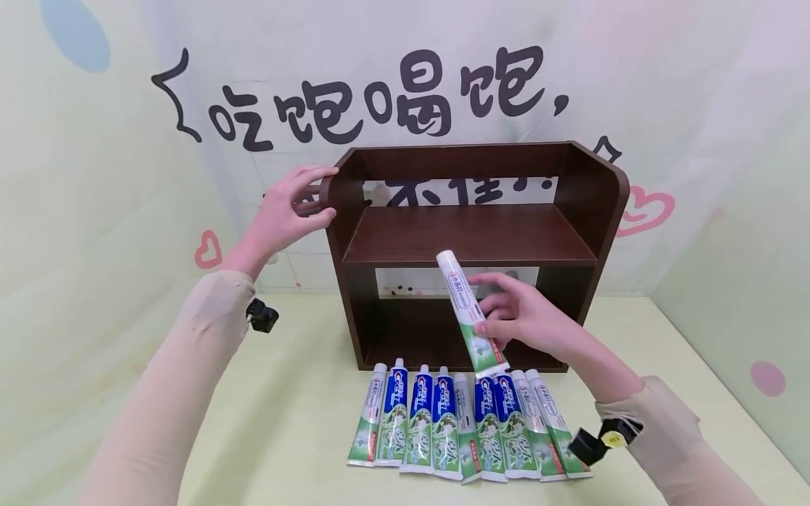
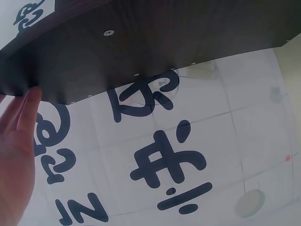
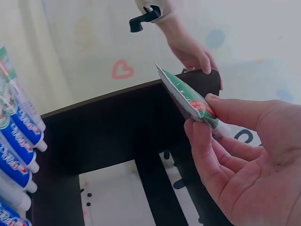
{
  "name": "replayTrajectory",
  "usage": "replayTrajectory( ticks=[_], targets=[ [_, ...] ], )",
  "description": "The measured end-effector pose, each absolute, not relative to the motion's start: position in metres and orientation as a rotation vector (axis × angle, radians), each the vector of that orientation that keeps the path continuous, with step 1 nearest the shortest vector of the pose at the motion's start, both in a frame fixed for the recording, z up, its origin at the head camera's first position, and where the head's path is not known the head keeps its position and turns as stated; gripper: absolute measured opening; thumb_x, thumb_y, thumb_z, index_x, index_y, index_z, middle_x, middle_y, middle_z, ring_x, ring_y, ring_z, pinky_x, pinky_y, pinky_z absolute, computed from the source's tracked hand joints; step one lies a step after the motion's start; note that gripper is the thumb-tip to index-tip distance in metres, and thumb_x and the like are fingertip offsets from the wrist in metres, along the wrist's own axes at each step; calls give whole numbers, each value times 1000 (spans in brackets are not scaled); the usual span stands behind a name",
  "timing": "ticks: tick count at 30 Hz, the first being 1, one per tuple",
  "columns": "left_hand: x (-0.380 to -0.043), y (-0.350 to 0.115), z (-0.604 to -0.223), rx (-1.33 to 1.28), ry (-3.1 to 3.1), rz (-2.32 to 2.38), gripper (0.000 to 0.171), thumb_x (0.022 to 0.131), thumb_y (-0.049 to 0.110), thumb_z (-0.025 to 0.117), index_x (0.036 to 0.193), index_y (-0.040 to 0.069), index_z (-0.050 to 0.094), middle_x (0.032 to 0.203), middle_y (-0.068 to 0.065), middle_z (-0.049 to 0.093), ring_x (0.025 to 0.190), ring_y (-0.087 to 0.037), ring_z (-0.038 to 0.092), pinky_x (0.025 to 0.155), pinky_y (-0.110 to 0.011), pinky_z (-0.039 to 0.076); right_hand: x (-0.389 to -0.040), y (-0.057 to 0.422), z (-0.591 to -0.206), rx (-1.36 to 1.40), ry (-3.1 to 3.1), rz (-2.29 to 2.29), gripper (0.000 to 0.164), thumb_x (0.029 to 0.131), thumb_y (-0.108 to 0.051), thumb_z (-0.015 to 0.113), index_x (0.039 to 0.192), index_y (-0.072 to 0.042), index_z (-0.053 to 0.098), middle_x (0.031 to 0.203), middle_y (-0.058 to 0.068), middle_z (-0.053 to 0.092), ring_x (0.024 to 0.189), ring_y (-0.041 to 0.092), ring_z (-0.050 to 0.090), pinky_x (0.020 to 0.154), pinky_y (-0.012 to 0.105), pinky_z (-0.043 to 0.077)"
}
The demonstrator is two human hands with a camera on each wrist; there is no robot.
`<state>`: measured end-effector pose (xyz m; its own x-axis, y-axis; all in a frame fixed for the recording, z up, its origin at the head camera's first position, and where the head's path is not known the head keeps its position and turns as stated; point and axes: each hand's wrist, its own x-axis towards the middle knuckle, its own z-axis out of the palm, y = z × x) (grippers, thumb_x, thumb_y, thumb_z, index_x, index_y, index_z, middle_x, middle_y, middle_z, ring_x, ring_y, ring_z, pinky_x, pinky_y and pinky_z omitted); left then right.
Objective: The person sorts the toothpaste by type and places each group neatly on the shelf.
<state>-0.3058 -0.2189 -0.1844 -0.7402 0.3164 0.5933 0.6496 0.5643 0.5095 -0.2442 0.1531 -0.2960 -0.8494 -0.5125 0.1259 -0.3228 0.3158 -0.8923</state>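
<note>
My right hand (image 1: 528,316) pinches a white and green toothpaste tube (image 1: 465,302) between thumb and fingers, in front of the lower opening of a dark brown wooden shelf (image 1: 471,232). In the head view the tube's white cap points up and its flat green end down. The right wrist view shows that flat end of the tube (image 3: 186,94) close up, with the cap end hidden. My left hand (image 1: 287,211) grips the shelf's left side panel near its upper front corner. In the left wrist view, fingers (image 2: 29,110) lie against the panel's dark outer face (image 2: 155,42).
Below the shelf's front edge, several toothpaste tubes (image 1: 446,422) lie side by side on the pale table (image 1: 272,400), caps toward the shelf. Some are blue and green, others white and green. A printed wall cloth (image 1: 405,42) with large black characters hangs behind the shelf.
</note>
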Motion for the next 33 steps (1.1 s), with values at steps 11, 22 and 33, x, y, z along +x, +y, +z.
replayTrajectory(
  ticks=[11,22,33],
  targets=[
    [-307,-220,-188,-766,-2335,-1047,55,87,4,68,140,8,54,135,-10,55,104,1,60,98,-25,53,-263,129,-266,-756,2373,-1655,71,87,-15,74,147,-22,37,121,16,67,98,26,72,76,38,62],
    [-307,-219,-187,-750,-2352,-1024,55,88,6,68,141,9,54,135,-9,55,107,-7,62,98,-27,53,-289,105,-240,-752,2354,-1749,69,88,-9,72,147,-20,38,117,18,67,97,27,70,75,36,62],
    [-307,-218,-186,-765,-2350,-1031,55,88,4,68,141,7,54,136,-10,54,109,-17,63,98,-26,53,-313,76,-221,-733,2312,-1893,68,87,-7,73,145,-22,41,115,16,68,94,25,69,74,34,62]
  ],
)
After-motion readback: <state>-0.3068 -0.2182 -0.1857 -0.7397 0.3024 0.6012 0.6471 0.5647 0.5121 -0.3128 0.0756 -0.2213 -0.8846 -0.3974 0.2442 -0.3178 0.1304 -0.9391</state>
